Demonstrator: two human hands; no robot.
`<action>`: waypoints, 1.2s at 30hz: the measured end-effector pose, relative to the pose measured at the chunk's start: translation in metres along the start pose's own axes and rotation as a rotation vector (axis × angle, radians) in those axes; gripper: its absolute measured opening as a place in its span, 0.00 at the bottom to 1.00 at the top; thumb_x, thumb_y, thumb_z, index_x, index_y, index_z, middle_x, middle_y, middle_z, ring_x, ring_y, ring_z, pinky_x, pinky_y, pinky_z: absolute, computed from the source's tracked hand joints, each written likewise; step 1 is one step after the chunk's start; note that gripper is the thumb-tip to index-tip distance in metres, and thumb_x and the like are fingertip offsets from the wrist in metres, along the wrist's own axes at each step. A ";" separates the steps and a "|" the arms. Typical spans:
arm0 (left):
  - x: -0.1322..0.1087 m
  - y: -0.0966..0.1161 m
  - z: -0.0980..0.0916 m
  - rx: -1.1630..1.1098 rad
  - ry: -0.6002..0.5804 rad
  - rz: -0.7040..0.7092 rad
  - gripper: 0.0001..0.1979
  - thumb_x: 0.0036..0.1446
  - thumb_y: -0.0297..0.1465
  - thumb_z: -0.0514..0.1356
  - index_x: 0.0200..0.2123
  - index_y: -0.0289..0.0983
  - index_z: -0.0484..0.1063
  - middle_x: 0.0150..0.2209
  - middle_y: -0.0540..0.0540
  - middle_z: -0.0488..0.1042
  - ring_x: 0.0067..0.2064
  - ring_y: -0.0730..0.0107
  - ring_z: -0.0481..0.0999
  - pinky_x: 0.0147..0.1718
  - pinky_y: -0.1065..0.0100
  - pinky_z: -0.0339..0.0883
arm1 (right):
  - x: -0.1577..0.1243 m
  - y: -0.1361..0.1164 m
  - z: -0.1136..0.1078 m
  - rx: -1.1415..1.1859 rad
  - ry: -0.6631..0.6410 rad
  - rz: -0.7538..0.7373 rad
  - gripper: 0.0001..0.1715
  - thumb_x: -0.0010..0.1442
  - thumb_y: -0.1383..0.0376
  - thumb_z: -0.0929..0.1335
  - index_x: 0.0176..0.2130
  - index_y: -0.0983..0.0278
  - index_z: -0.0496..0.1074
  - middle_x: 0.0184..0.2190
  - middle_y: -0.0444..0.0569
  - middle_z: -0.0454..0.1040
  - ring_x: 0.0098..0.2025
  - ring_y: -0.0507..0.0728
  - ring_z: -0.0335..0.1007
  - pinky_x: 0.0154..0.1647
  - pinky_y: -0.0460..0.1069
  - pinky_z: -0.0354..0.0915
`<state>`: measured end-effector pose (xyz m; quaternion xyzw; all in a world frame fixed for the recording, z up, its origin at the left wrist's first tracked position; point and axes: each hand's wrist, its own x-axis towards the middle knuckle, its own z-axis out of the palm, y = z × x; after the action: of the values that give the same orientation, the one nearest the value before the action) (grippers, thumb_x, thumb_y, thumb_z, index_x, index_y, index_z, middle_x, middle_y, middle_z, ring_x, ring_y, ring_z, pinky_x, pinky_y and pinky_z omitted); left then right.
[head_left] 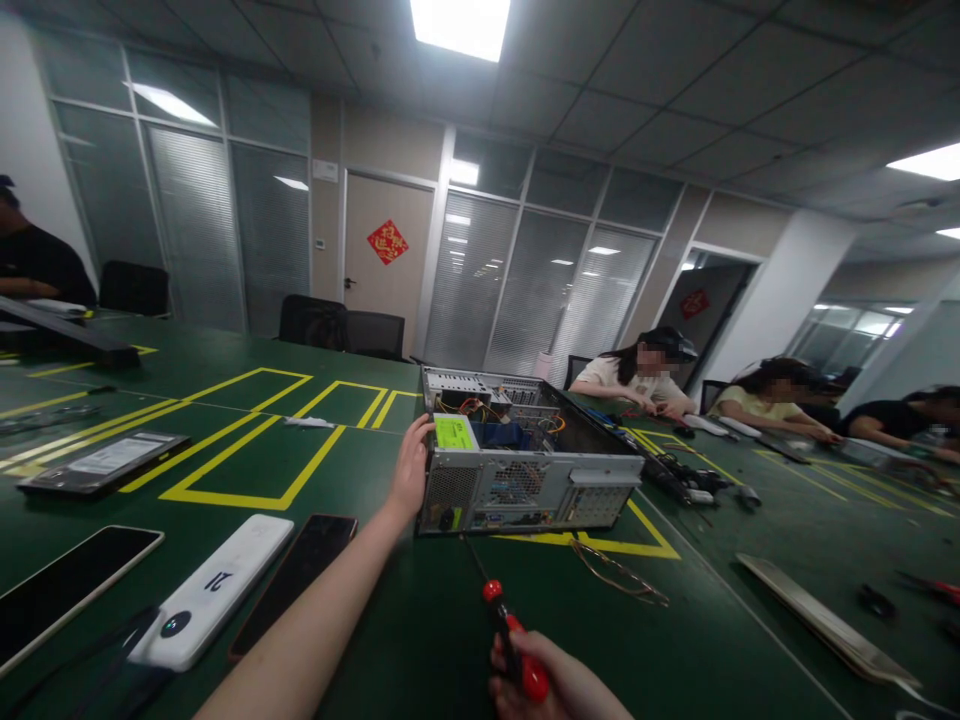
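An opened desktop computer case (551, 480) lies on the green table, its rear panel facing me. Inside its left corner is a power supply with a bright green label (454, 432), amid loose coloured wires. My left hand (409, 465) holds the case's left side beside the power supply, fingers near the top edge. My right hand (536, 680) is closed around the red and black handle of a screwdriver (493, 592). Its thin shaft points away from me, the tip close to the lower edge of the rear panel. Whether the tip touches the case I cannot tell.
At left lie a hard drive (105, 465), a white device marked 21 (217, 590) and two phones. A thin wire loop (619, 575) rests right of the screwdriver. Cables (686, 475) and a flat metal panel (825, 620) lie farther right. Several people sit around the tables.
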<state>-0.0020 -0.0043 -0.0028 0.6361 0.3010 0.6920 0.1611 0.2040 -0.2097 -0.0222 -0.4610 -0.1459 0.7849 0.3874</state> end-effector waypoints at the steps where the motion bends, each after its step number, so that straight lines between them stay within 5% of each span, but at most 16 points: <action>1: 0.000 0.000 0.000 0.003 0.000 0.000 0.22 0.68 0.43 0.42 0.53 0.42 0.68 0.61 0.42 0.64 0.64 0.61 0.63 0.63 0.52 0.56 | -0.002 -0.002 0.003 0.015 0.011 0.020 0.12 0.51 0.63 0.76 0.31 0.68 0.73 0.27 0.48 0.77 0.25 0.48 0.73 0.25 0.40 0.65; 6: 0.000 0.000 -0.001 0.015 0.001 0.006 0.21 0.68 0.42 0.42 0.53 0.42 0.68 0.61 0.42 0.64 0.63 0.61 0.63 0.63 0.52 0.57 | -0.006 -0.006 0.008 0.012 -0.044 0.055 0.11 0.58 0.62 0.72 0.40 0.65 0.74 0.25 0.45 0.77 0.14 0.41 0.57 0.13 0.36 0.46; 11: 0.000 0.000 -0.001 0.010 -0.004 0.018 0.21 0.68 0.42 0.41 0.53 0.42 0.68 0.61 0.42 0.64 0.63 0.61 0.64 0.63 0.52 0.57 | -0.003 0.002 0.000 -0.040 -0.198 0.022 0.26 0.50 0.58 0.75 0.47 0.64 0.71 0.37 0.55 0.81 0.30 0.55 0.77 0.27 0.45 0.66; 16: 0.000 -0.001 0.000 0.000 0.006 0.013 0.21 0.68 0.42 0.42 0.53 0.42 0.68 0.61 0.42 0.65 0.63 0.60 0.64 0.63 0.52 0.58 | -0.006 0.004 0.001 -0.111 -0.122 -0.086 0.50 0.44 0.58 0.79 0.60 0.62 0.58 0.35 0.54 0.81 0.29 0.54 0.77 0.27 0.44 0.65; 21: 0.000 -0.001 0.000 -0.001 -0.001 0.011 0.21 0.68 0.43 0.42 0.53 0.42 0.68 0.62 0.42 0.64 0.64 0.61 0.63 0.63 0.53 0.57 | -0.011 -0.001 0.009 -0.052 0.113 -0.090 0.36 0.43 0.60 0.80 0.48 0.65 0.67 0.24 0.43 0.75 0.23 0.50 0.73 0.21 0.40 0.61; 27: 0.000 0.001 0.000 -0.001 -0.003 0.009 0.21 0.68 0.42 0.41 0.53 0.42 0.67 0.62 0.42 0.63 0.64 0.62 0.63 0.63 0.53 0.56 | -0.015 -0.006 0.011 -0.083 0.017 -0.056 0.21 0.49 0.63 0.77 0.39 0.65 0.69 0.27 0.44 0.75 0.15 0.40 0.57 0.14 0.36 0.43; 29: 0.000 0.001 0.000 -0.001 -0.004 0.011 0.22 0.68 0.42 0.41 0.53 0.42 0.67 0.62 0.42 0.64 0.64 0.62 0.63 0.63 0.53 0.56 | -0.014 -0.004 0.011 -0.086 -0.004 -0.021 0.16 0.54 0.57 0.74 0.37 0.66 0.70 0.24 0.43 0.73 0.16 0.43 0.60 0.15 0.37 0.45; 32: 0.000 0.002 0.000 -0.005 -0.001 0.008 0.22 0.68 0.43 0.41 0.53 0.42 0.68 0.61 0.42 0.64 0.64 0.62 0.63 0.63 0.54 0.56 | -0.011 0.000 0.008 -0.108 -0.003 0.006 0.18 0.57 0.55 0.70 0.43 0.64 0.70 0.24 0.46 0.74 0.21 0.49 0.67 0.18 0.40 0.51; 36: 0.000 0.002 -0.001 -0.012 0.000 -0.002 0.22 0.68 0.43 0.42 0.53 0.43 0.69 0.61 0.42 0.65 0.63 0.61 0.63 0.63 0.53 0.56 | -0.011 -0.001 -0.001 -0.318 0.125 -0.147 0.35 0.55 0.56 0.72 0.59 0.57 0.60 0.32 0.45 0.75 0.24 0.51 0.68 0.22 0.44 0.55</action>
<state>-0.0023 -0.0059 -0.0013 0.6346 0.2978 0.6937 0.1656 0.2080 -0.2175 -0.0156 -0.5525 -0.2769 0.6913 0.3743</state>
